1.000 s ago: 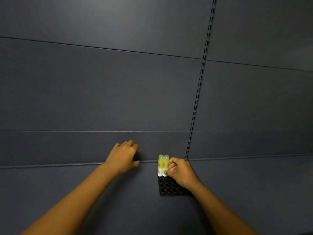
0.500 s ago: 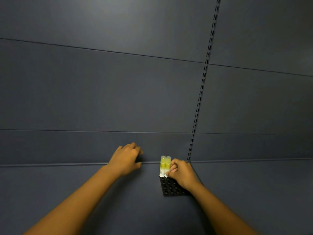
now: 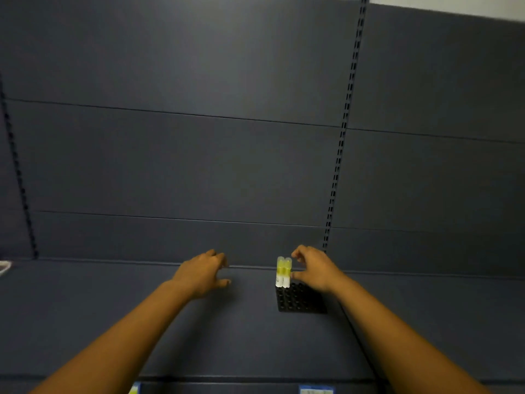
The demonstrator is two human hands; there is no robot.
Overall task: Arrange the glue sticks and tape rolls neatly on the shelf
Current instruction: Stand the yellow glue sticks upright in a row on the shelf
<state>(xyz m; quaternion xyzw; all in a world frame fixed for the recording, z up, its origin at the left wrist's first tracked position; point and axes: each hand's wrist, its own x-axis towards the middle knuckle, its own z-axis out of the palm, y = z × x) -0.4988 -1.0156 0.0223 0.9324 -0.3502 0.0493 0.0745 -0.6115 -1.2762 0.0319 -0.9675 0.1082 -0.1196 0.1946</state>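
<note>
Right hand (image 3: 314, 270) beside racked glue sticks (image 3: 283, 272)

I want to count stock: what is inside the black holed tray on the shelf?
Two yellow-and-white glue sticks stand upright at the black tray's back left corner. The other visible holes look empty. The right hand covers the back right part, so that stays unknown.

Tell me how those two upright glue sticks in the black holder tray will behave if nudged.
The glue sticks stand tall and narrow, so they would probably tip easily. Their feet seem seated in the black holder tray, which may steady them. Being round, they would likely roll once fallen. The right hand sits beside them.
</note>
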